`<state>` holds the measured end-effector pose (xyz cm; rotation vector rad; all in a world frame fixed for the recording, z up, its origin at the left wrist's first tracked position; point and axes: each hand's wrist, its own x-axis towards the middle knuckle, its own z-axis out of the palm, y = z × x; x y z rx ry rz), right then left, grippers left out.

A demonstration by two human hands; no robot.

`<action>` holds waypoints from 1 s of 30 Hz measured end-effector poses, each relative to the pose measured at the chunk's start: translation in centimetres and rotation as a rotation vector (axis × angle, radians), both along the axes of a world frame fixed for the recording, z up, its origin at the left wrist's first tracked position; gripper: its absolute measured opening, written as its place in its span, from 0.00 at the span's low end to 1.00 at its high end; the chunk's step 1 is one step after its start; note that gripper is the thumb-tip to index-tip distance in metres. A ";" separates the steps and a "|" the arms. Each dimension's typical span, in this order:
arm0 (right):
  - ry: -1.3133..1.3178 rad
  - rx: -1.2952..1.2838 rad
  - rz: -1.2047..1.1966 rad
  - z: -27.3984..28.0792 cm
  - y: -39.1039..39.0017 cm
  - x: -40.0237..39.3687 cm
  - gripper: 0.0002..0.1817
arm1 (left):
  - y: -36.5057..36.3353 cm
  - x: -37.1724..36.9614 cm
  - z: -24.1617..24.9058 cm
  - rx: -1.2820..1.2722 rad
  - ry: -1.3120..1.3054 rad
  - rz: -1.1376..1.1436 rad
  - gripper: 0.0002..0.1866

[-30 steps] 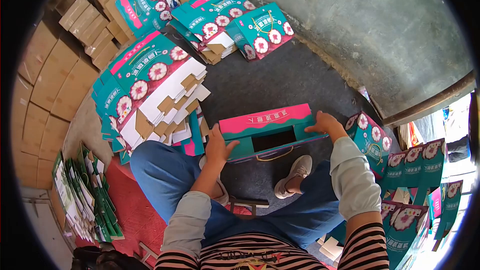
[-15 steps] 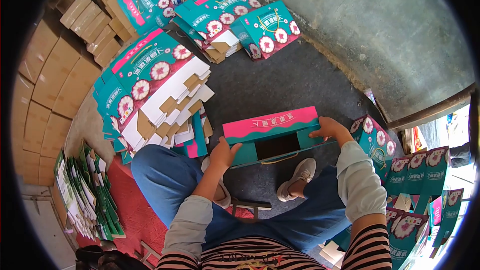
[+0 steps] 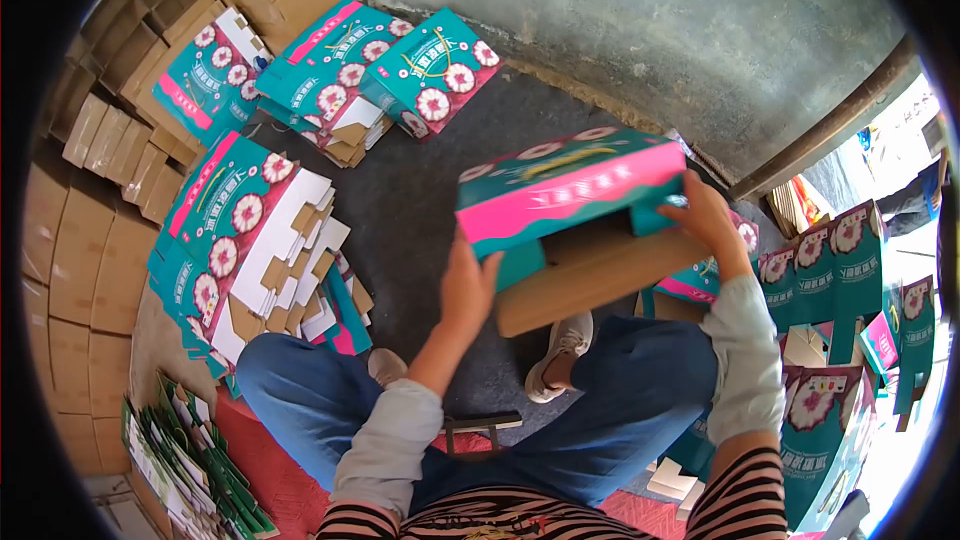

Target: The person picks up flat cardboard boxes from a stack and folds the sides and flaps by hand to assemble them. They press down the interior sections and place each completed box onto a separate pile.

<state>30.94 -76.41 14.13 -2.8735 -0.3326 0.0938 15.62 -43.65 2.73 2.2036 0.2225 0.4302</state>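
Note:
Between my two hands I hold a teal and pink cardboard gift box, lifted above the floor and tilted. Its open end faces me, showing a dark inside, teal side flaps and a plain brown flap along the lower edge. My left hand grips the left end, thumb toward the opening. At the right end, my right hand is closed on the side near a teal flap. A yellow cord handle lies on the printed face.
Flattened teal boxes are piled at the left, and finished-looking ones stand by the wall. Brown cartons are stacked far left. Green folded cartons lie lower left. Several assembled boxes stand at right.
Both hands have raised the box and tipped it, so its printed face and brown flap now show. The camera view has shifted, moving the surroundings left in the picture.

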 end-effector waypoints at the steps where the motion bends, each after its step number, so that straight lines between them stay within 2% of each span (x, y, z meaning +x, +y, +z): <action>1: -0.119 0.052 -0.055 -1.8 -3.7 -0.1 0.29 | -2.3 1.4 -0.3 0.005 -0.064 -0.044 0.36; 2: -0.174 0.148 -0.136 -2.0 -6.0 -1.5 0.30 | -4.8 2.7 -0.3 -0.025 -0.040 -0.100 0.37; 3: -0.329 0.115 -0.148 -3.9 -9.3 -2.5 0.32 | -7.5 3.9 -0.4 -0.052 -0.016 -0.157 0.37; 4: -0.223 0.214 -0.383 -6.3 -13.2 -3.1 0.33 | -10.3 4.9 -1.3 -0.034 -0.025 -0.204 0.37; 5: -0.308 0.296 -0.388 -8.9 -16.9 -4.3 0.34 | -13.0 5.9 -2.3 -0.015 -0.037 -0.255 0.38; 6: -0.409 0.166 -0.442 -11.5 -20.1 -5.2 0.34 | -15.5 6.9 -2.7 -0.043 0.034 -0.308 0.38; 7: -0.404 0.211 -0.533 -13.2 -22.2 -6.4 0.34 | -17.9 7.8 -3.1 -0.073 0.105 -0.364 0.38; 8: -0.398 0.254 -0.626 -14.7 -24.1 -7.5 0.34 | -20.2 8.7 -4.7 -0.062 0.029 -0.400 0.41; 11: -0.485 0.381 -0.725 -20.3 -29.0 -10.0 0.32 | -25.1 9.6 -6.1 -0.065 0.190 -0.540 0.43; 14: -0.207 0.615 -1.061 -30.1 -39.1 -11.3 0.28 | -28.2 10.2 -7.7 -0.059 0.279 -0.683 0.45; 17: -0.237 1.154 -1.327 -27.2 -36.2 -11.7 0.27 | -30.5 10.6 -8.7 -0.106 0.253 -0.706 0.48; 20: -0.572 0.664 -1.194 -26.5 -36.0 -11.7 0.27 | -31.9 11.7 -8.4 -0.098 0.334 -0.795 0.50; 23: -0.883 0.086 -0.819 -16.4 -24.1 -9.1 0.29 | -32.0 12.7 -5.3 -0.079 0.511 -0.890 0.46; 25: -0.695 0.242 -0.462 -13.2 -17.7 -6.6 0.28 | -30.9 12.6 -5.4 0.040 0.442 -0.810 0.43; 27: -0.442 0.069 -0.318 -10.8 -11.0 -4.5 0.29 | -28.8 11.5 -4.7 0.060 0.389 -0.767 0.41; 30: -0.418 -0.261 -0.205 -13.7 -9.1 -2.5 0.29 | -20.9 7.6 -3.7 0.033 0.339 -0.741 0.37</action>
